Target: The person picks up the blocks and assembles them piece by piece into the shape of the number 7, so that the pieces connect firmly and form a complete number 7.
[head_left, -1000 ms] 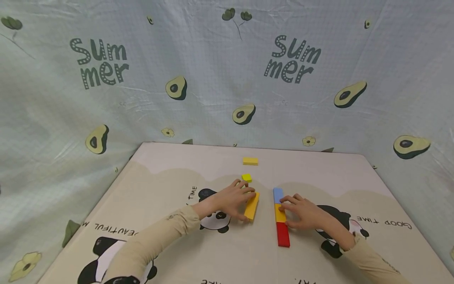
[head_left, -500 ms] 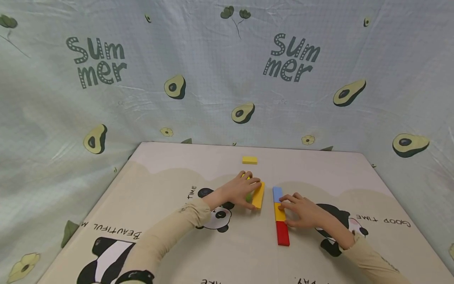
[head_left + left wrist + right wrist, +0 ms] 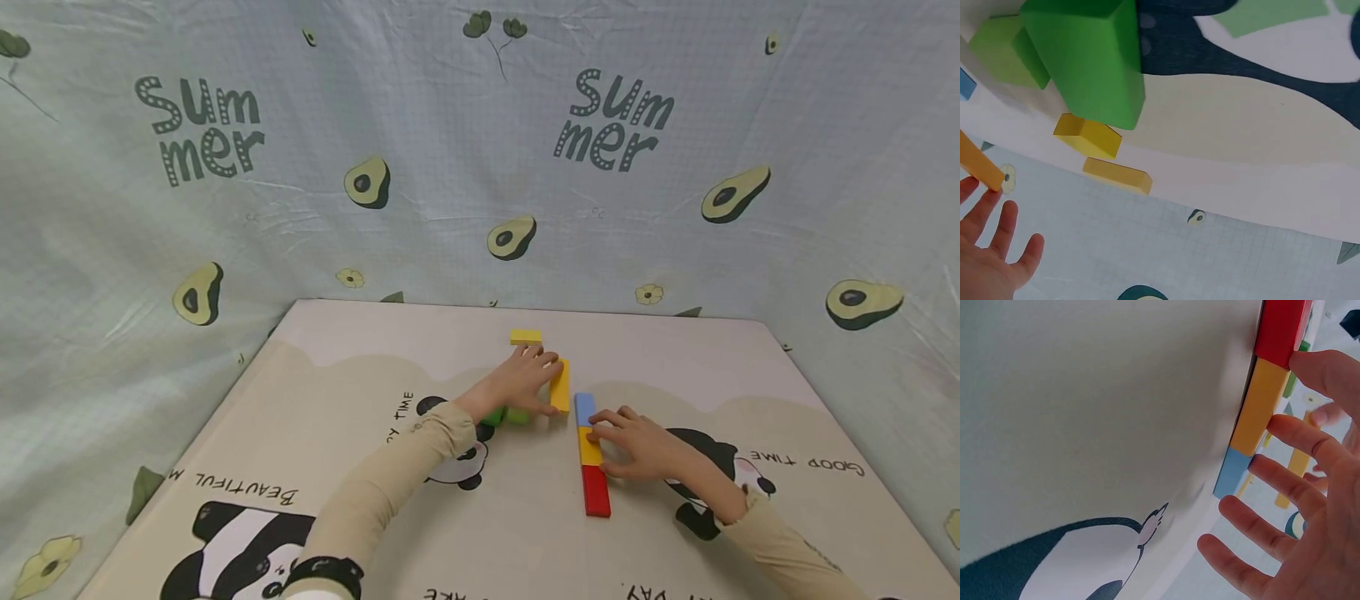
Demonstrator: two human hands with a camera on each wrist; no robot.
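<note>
My left hand (image 3: 525,379) pinches a long orange-yellow block (image 3: 560,387), thumb at its near end and fingers toward its far end. In the left wrist view a corner of that block (image 3: 982,165) shows at the fingertips. Right of it lies a straight row: a blue block (image 3: 585,409), an orange block (image 3: 589,447) and a red block (image 3: 596,492), end to end. My right hand (image 3: 637,446) rests its fingertips against this row. The right wrist view shows the thumb by the red block (image 3: 1280,331) and extended fingers along the orange block (image 3: 1261,406).
Below my left forearm stand a dark green block (image 3: 1091,69) and a light green block (image 3: 1007,53). Beyond them are a yellow block (image 3: 1088,134) and a flat yellow block (image 3: 526,337) near the table's far edge. A patterned curtain (image 3: 442,125) hangs behind the panda-print table (image 3: 480,550).
My left hand has moved away from me and to the right, carrying the orange-yellow block nearer the blue block's far end. Green blocks have come into view behind it. My right hand stays put.
</note>
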